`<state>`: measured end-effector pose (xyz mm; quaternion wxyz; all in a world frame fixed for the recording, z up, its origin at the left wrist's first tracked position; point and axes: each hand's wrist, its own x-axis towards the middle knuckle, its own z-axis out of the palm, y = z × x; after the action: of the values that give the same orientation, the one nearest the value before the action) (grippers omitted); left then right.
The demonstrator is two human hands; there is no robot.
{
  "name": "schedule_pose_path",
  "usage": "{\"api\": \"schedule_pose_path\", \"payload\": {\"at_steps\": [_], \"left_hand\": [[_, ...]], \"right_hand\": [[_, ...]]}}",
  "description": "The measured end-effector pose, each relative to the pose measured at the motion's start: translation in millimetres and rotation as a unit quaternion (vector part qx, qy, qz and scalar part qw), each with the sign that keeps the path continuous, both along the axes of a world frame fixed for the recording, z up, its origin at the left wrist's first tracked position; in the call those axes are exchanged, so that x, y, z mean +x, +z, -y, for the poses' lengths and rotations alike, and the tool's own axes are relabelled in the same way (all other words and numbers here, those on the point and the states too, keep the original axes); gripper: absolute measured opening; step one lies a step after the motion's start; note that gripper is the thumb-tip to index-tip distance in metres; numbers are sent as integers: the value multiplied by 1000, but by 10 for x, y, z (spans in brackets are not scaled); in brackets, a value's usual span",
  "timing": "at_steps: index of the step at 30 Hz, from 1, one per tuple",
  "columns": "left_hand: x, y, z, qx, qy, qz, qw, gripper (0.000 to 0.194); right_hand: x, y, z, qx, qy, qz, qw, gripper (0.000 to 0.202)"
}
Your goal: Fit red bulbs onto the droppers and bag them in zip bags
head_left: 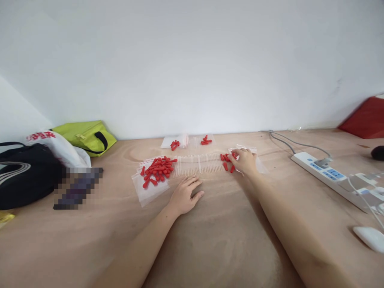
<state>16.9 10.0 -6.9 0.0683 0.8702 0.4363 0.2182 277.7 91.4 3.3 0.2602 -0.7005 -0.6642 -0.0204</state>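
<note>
Clear tubes (199,164) lie between our large red pile (159,169) and smaller red group (225,166).
From the head view, our left hand (183,196) rests loosely spread on the table (216,228), just before the tubes; our right hand (246,161) bends its fingers at the smaller red group, and we cannot tell whether it grips any.

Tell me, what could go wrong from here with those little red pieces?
The right hand is at the small red group beside the row of thin, clear pieces; a slip might knock that row askew. The left hand lies close to the row's near edge, so shifting it could disturb the row too. The big red pile sits loose on plastic bags; tugging those might scatter it.
</note>
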Motion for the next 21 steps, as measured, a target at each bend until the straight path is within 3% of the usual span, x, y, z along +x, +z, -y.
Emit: {"api": "schedule_pose_path", "payload": {"at_steps": [3, 6, 10, 13, 15, 17, 21], "left_hand": [[-1, -13, 1, -1, -4, 7, 1000, 33], [12, 0, 21, 5, 21, 27, 999, 27], [71, 77, -50, 32, 179, 24, 983, 15], [174, 161, -241, 22, 274, -15, 961, 15], [276, 211, -406, 3, 302, -33, 953, 17], [390, 247, -563, -13, 335, -41, 941, 21], [560, 255, -765, -40, 364, -66, 928, 30]], "right_hand": [[-78, 41, 50, -26, 79, 69, 994, 26], [-143, 35, 82, -52, 97, 103, 989, 23], [-232, 45, 96, -61, 71, 76, 993, 17], [-352, 73, 170, -38, 71, -16, 997, 13], [-457, 67, 291, -16, 136, -116, 984, 12], [-551, 29, 455, 2, 231, -207, 951, 16], [-612, -94, 738, 3, 345, -251, 904, 17]]}}
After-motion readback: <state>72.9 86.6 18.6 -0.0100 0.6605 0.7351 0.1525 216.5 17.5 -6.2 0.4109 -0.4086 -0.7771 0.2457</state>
